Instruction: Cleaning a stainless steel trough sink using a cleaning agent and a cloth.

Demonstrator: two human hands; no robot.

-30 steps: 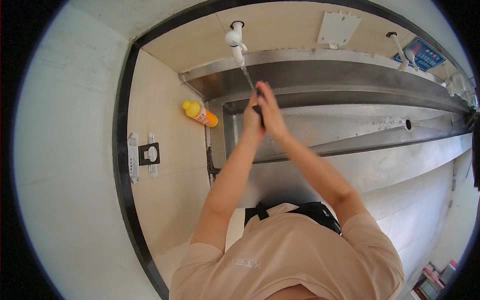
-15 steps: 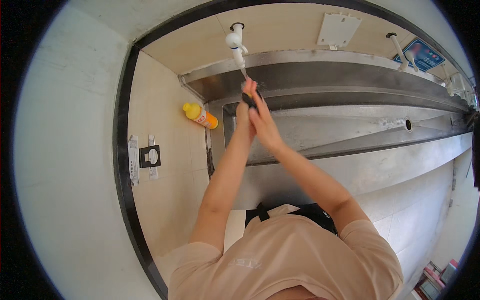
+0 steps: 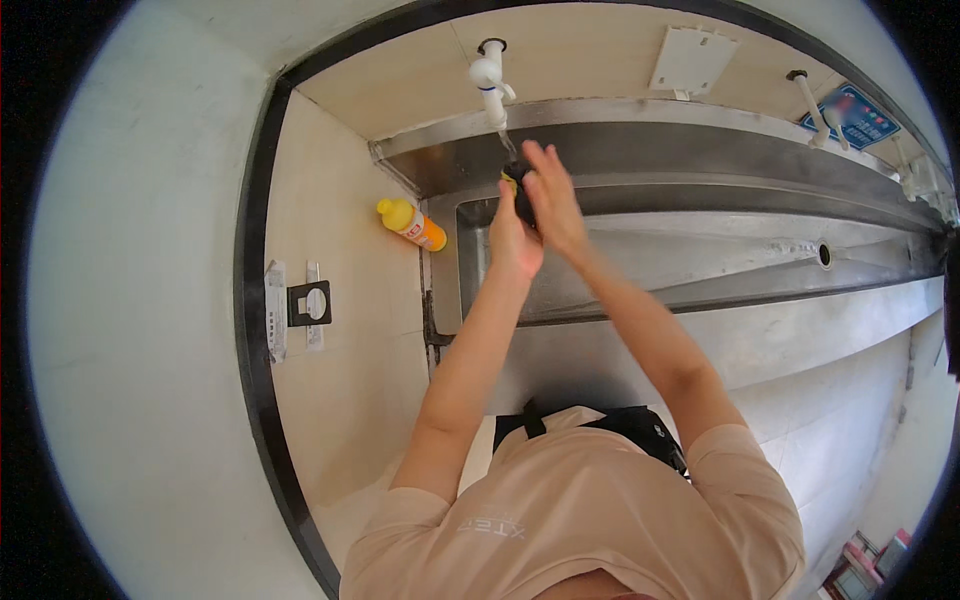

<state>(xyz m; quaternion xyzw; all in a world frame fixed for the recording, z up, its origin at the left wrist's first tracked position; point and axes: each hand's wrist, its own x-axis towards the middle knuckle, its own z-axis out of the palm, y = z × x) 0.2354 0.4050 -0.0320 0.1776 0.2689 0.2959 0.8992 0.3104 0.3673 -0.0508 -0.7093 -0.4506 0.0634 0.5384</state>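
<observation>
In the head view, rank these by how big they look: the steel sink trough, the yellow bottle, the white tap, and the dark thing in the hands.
1. Steel sink trough, by far the largest.
2. Yellow bottle.
3. White tap, close to the bottle; fisheye bending makes this order unsure.
4. Dark thing, mostly hidden between left hand and right hand.

Beige tiled wall [image 3: 330, 400]; long steel trough sink [image 3: 760, 330]; white tap [image 3: 490, 80]; yellow bottle [image 3: 410, 223] on ledge; bright daylight.
</observation>
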